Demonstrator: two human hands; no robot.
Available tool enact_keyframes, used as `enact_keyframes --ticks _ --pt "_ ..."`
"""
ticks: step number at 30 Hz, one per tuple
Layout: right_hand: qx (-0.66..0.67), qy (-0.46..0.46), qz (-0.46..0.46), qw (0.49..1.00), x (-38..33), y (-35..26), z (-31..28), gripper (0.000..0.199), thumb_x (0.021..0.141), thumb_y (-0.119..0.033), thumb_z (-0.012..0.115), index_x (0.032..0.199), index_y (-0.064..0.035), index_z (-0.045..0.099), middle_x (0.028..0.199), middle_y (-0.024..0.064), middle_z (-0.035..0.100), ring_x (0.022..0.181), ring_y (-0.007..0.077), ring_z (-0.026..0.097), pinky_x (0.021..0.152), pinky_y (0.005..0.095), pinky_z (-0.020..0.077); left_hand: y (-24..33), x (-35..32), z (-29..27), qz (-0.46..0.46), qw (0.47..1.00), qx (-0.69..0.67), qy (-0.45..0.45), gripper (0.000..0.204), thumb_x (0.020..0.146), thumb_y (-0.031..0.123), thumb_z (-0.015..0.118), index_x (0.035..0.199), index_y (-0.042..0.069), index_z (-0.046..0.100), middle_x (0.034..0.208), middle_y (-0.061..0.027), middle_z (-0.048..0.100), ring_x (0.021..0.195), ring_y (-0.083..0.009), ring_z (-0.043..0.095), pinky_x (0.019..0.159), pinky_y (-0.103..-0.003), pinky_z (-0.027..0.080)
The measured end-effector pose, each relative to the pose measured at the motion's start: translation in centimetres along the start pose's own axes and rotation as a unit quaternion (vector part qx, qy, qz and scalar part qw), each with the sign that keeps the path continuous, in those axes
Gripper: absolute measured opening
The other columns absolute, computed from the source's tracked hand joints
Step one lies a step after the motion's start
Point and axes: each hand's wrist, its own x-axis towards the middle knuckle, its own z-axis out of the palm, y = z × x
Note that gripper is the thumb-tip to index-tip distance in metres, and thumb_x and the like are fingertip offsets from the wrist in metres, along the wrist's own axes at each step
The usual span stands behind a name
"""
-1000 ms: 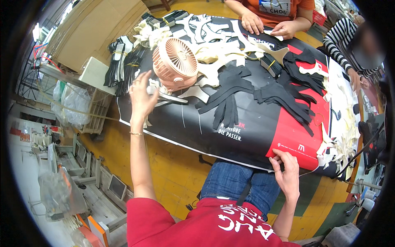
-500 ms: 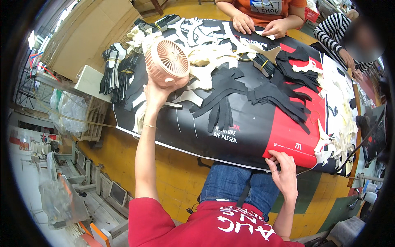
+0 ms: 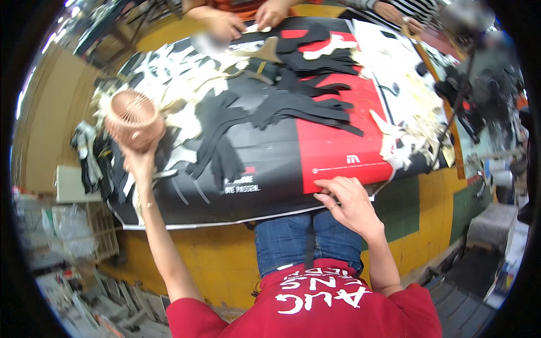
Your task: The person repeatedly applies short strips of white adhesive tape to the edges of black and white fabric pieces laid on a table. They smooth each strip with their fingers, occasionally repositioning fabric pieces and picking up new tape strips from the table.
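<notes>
Head view shows the person's left hand (image 3: pixel 138 153) stretched out over the table's left part, its fingers curled up around the back of a small round pinkish plastic fan with a slatted grille (image 3: pixel 132 117). The fan is lifted and held in that grasp, grille facing the camera, above the left end of the black, red and white printed banner sheet (image 3: pixel 332 152) that covers the table. The picture is blurred here, so single fingertips cannot be told apart. The right hand (image 3: pixel 345 201) lies at the near edge of the sheet, on the red panel, fingers loosely spread and bent, fingertips pressing the sheet, nothing held in it. Black cut fabric pieces shaped like gloves (image 3: pixel 293 104) lie strewn over the middle of the sheet, with cream-coloured cut pieces (image 3: pixel 186 93) just beside the fan. At the far edge, another person's hands (image 3: pixel 225 25) rest on the pieces.
</notes>
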Motion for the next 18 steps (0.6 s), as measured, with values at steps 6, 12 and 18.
enact_keyframes --ticks 6,12,18 --pt "-0.027 0.094 0.079 0.992 1.6 1.4 -3.0 0.018 0.090 -0.020 0.071 0.098 -0.0042 0.069 0.088 0.0096 0.065 0.083 0.0282 0.064 0.076 0.0408 0.0467 9.0 -8.2 -2.9 0.090 0.983 -0.107 0.117 0.052 0.090 0.016 0.072 0.134 -0.004 0.054 0.134 -0.0215 0.058 0.129 -0.0342 0.051 0.112 -0.045 0.035" --pt "-0.117 0.217 0.062 0.967 4.9 5.6 -5.5 0.022 0.090 -0.021 0.071 0.105 -0.0057 0.070 0.095 0.0117 0.065 0.095 0.0315 0.062 0.087 0.0443 0.0465 22.3 -18.1 -0.7 0.299 0.924 -0.180 -0.155 0.033 0.081 0.013 0.077 0.112 0.007 0.067 0.125 -0.0113 0.064 0.120 -0.0301 0.059 0.108 -0.047 0.036" --pt "-0.167 0.191 0.155 0.955 3.3 10.6 -9.0 0.032 0.086 -0.029 0.075 0.108 -0.0059 0.071 0.103 0.0114 0.062 0.103 0.0311 0.058 0.091 0.0430 0.0451 29.5 -21.1 2.1 0.398 0.821 -0.249 -0.324 0.039 0.087 0.022 0.074 0.122 0.006 0.065 0.128 -0.0131 0.062 0.122 -0.0312 0.057 0.108 -0.047 0.038"
